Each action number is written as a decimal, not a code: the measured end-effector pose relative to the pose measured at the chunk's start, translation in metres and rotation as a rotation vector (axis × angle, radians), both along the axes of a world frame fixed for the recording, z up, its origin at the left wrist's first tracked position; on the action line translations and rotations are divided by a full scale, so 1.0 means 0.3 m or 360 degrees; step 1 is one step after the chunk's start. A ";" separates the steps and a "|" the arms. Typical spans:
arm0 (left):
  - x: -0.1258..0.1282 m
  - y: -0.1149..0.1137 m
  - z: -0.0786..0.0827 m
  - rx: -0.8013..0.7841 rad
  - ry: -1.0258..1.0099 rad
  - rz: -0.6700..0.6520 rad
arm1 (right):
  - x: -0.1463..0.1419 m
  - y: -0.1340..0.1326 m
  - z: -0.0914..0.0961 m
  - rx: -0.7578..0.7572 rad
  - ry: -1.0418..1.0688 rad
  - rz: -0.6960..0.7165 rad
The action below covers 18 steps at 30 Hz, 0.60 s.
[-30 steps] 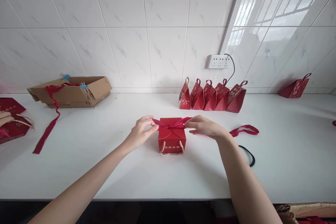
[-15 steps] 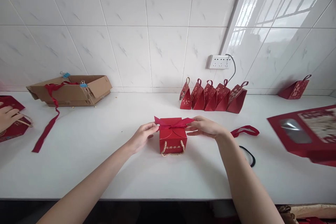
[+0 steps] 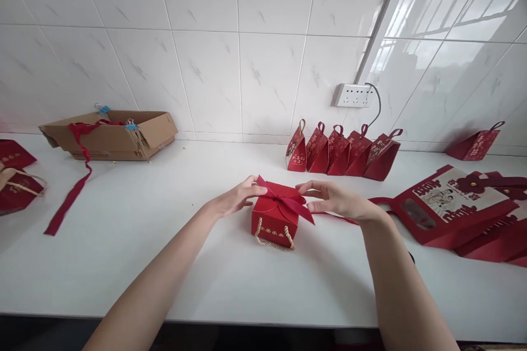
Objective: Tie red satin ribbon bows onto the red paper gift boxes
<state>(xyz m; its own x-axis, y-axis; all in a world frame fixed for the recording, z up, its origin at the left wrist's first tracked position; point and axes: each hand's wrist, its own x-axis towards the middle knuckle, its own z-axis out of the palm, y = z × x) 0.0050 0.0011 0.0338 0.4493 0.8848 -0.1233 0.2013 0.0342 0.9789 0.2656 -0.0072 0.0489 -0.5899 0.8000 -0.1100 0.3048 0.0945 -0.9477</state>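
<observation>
A small red gift box [image 3: 274, 221] with a gold rope handle stands on the white counter [image 3: 164, 241] in front of me. A red ribbon [image 3: 288, 201] is tied across its top. My left hand [image 3: 239, 197] pinches the ribbon's left end at the box's top left corner. My right hand [image 3: 335, 200] rests at the box's right side, fingers curled toward the ribbon's other part.
Several red triangular gift bags [image 3: 341, 151] line the tiled wall under a power strip [image 3: 353, 95]. A cardboard box [image 3: 111, 134] with ribbon hanging out sits far left. Flat red window boxes [image 3: 453, 208] lie at right. Red bags [image 3: 18, 184] lie at the left edge.
The ribbon ends were pulled outward, and the bow now sits turned on the box. Flat red boxes came onto the counter at right. Another person's hand at the left edge is gone.
</observation>
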 end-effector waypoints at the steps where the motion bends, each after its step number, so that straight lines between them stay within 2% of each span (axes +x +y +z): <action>1: 0.008 -0.004 -0.002 -0.0019 -0.0035 0.0012 | 0.007 -0.004 0.003 0.0016 -0.0017 0.0089; 4: 0.037 -0.028 -0.031 -0.0095 -0.0178 0.0140 | 0.019 -0.018 0.008 0.0037 -0.0115 0.0226; 8: 0.067 -0.057 -0.067 -0.0198 -0.0286 0.0223 | -0.017 -0.033 0.005 0.0107 -0.0190 0.0065; 13: 0.049 -0.065 -0.036 -0.0312 -0.0319 0.0092 | -0.091 -0.034 -0.002 0.0174 -0.0118 -0.0141; 18: 0.024 -0.070 -0.007 -0.0317 -0.0227 -0.0059 | -0.119 -0.031 0.002 0.0271 -0.0185 -0.0319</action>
<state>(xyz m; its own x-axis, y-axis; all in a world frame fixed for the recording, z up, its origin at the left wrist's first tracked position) 0.0122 -0.0201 0.0317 0.5064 0.8320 -0.2265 0.0662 0.2244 0.9723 0.2298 -0.0163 0.0494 -0.4091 0.9122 -0.0220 0.4394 0.1758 -0.8809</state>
